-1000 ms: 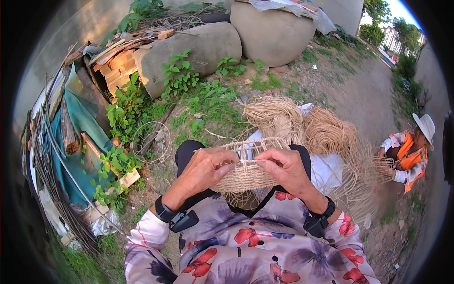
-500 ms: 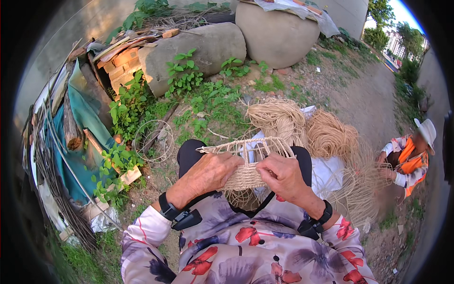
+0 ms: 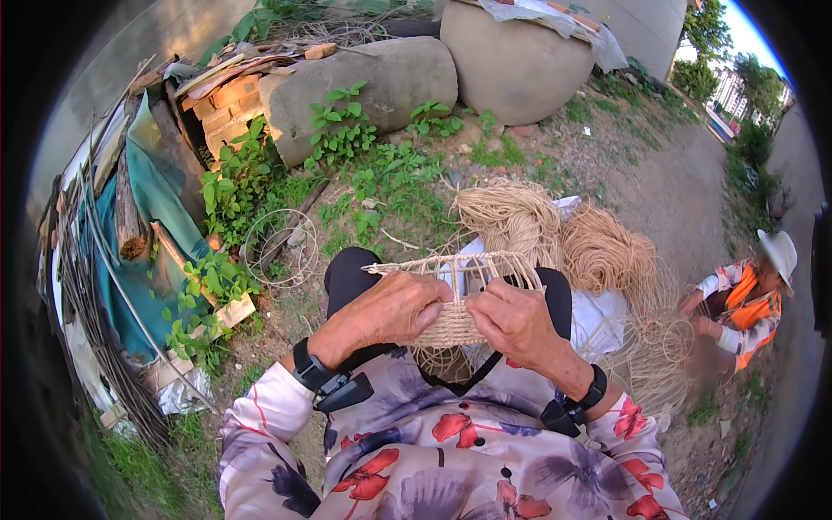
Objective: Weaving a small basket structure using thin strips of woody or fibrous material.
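Floral sleeves (image 3: 451, 459) and dark wristbands frame the nearest view, and just past them the left hand (image 3: 390, 310) and right hand (image 3: 518, 322) meet over the lap, fingers curled tight around a half-woven straw basket (image 3: 457, 303) whose bare upright ribs rise above the knuckles. Beyond the knees lie loose bundles of pale straw cord (image 3: 555, 234) on the dirt, with a wire ring (image 3: 279, 247) among weeds to the left. Farther off stand large grey boulders (image 3: 451, 74), a stack of bricks (image 3: 227, 113), and at far right a crouching person in an orange vest (image 3: 747, 303).
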Demonstrator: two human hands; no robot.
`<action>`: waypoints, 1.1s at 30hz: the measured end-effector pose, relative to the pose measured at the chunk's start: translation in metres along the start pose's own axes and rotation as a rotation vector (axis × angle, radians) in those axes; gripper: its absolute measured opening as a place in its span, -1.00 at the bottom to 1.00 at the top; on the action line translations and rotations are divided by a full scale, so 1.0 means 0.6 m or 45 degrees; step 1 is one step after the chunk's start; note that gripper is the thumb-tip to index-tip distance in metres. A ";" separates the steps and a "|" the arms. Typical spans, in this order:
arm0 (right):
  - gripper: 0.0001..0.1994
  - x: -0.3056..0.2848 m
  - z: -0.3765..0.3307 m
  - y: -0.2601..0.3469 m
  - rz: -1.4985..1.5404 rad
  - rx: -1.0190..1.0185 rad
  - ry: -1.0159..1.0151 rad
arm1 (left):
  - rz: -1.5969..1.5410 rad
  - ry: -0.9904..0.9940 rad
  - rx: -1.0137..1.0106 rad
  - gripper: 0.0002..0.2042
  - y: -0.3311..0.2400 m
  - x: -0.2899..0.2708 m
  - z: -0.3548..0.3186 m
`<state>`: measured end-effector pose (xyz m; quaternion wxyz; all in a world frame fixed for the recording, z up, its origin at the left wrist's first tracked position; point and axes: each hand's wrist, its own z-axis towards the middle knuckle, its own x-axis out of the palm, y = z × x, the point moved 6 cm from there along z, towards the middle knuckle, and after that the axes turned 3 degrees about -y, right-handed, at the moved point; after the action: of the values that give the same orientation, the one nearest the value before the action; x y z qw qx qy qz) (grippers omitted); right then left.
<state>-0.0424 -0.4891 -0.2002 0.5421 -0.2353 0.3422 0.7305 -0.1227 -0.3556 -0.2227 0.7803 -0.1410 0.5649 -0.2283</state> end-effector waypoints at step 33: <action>-0.92 0.020 0.007 0.014 -0.021 -0.072 0.018 | -1.199 -0.023 -0.497 -0.85 0.042 -0.002 0.024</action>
<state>-0.0537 -0.4801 -0.2039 0.5386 -0.2585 0.3234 0.7338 -0.1042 -0.3341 -0.2292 0.5568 -0.5252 0.4656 -0.4442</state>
